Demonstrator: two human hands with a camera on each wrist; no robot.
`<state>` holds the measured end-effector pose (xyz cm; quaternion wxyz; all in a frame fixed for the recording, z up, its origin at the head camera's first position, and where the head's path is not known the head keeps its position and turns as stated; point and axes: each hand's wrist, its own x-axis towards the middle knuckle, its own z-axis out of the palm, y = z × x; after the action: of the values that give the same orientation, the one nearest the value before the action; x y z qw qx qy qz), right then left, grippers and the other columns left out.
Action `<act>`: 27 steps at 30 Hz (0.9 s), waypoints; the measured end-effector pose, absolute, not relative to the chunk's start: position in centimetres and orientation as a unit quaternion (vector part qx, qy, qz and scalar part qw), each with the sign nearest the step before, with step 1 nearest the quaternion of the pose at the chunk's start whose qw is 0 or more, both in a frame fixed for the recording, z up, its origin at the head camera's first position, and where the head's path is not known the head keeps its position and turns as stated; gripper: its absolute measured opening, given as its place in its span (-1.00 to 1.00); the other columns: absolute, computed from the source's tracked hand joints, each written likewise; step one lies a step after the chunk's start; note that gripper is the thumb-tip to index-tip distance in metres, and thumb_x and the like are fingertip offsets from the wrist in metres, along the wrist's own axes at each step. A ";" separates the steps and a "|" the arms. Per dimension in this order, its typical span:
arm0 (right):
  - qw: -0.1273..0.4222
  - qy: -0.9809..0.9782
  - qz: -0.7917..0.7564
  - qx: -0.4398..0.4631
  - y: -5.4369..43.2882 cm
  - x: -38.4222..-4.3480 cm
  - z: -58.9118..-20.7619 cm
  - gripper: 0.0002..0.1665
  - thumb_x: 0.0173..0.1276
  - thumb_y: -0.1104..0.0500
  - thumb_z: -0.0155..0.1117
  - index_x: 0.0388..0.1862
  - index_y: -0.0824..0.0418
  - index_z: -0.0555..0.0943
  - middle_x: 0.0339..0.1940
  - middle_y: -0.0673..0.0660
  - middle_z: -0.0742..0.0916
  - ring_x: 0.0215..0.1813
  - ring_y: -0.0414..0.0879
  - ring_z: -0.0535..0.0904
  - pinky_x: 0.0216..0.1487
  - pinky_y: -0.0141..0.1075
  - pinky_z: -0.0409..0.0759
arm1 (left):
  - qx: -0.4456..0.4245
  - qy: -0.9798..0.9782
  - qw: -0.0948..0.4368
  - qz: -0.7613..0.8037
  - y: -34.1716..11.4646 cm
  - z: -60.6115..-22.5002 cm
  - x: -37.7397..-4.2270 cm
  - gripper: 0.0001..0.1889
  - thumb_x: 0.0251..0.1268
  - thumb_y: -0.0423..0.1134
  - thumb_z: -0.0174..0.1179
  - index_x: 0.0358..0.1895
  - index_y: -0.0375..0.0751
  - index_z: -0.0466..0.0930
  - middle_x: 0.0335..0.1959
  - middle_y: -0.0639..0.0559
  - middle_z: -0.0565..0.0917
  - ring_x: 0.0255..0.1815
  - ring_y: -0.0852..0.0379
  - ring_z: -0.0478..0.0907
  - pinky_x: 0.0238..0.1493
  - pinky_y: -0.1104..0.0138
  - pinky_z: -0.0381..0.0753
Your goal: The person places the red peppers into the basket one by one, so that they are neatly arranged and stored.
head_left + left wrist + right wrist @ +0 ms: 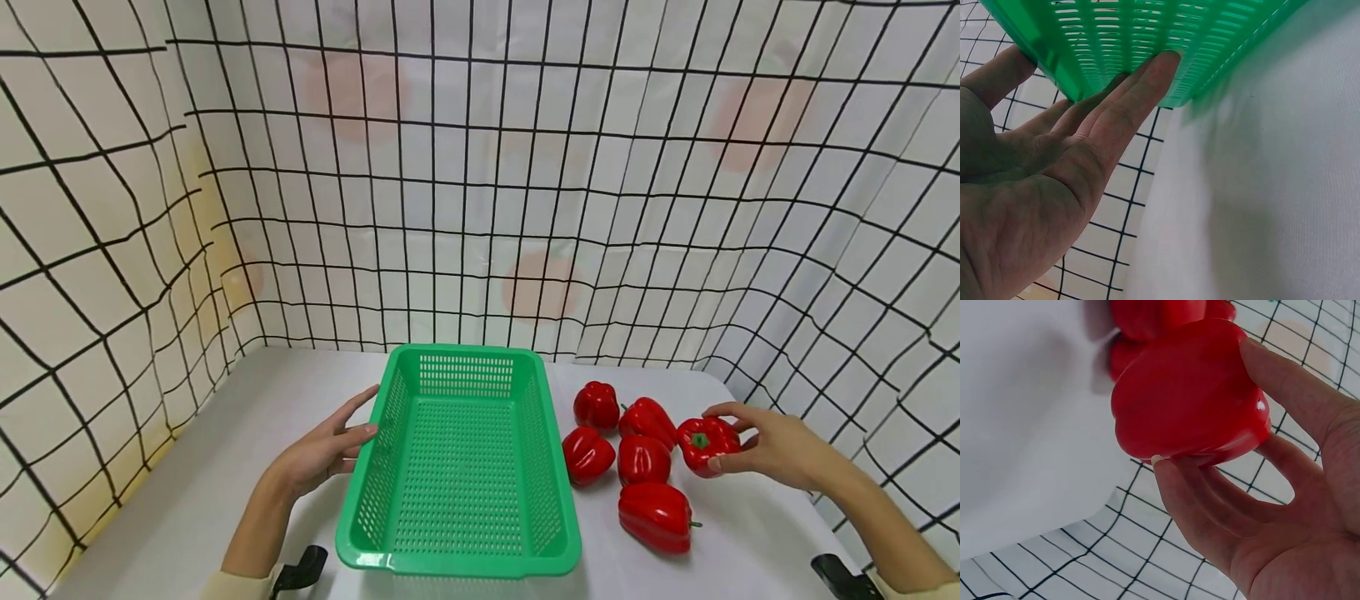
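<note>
In the head view a green plastic basket (459, 475) with slotted walls stands in the middle of the white table, with nothing inside it. My left hand (318, 454) rests against its left outer wall, fingers nearly straight, as the left wrist view also shows. At the right, my right hand (783, 450) grips a red bell pepper (705, 446) between thumb and fingers, its green stem end facing the head camera. The right wrist view shows this pepper's glossy side (1185, 394) with fingertips at its edges.
Several more red bell peppers (655, 517) lie grouped between the basket and my right hand. Black wire mesh (465, 208) surrounds the table at the back and both sides, with pale sheeting behind it. White tabletop (247, 417) shows left of the basket.
</note>
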<state>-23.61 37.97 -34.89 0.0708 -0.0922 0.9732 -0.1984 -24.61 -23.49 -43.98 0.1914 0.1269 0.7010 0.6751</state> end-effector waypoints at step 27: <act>0.018 0.970 -0.227 -0.086 29.2 -27.6 -32.0 0.03 0.12 -0.19 0.56 0.44 0.27 0.37 0.20 0.55 0.58 -0.09 0.19 0.71 -0.27 -0.07 0.81 | 0.123 0.703 0.182 0.676 -23.5 -44.3 -24.6 -0.19 0.57 -0.10 0.10 0.67 0.23 -0.21 0.21 -0.40 0.60 0.01 -0.21 0.76 0.09 0.02 0.75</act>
<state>-27.60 29.23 -32.03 0.0179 -0.0860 0.9699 -0.2270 -24.58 -23.53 -44.30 0.1820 0.1226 0.7034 0.6761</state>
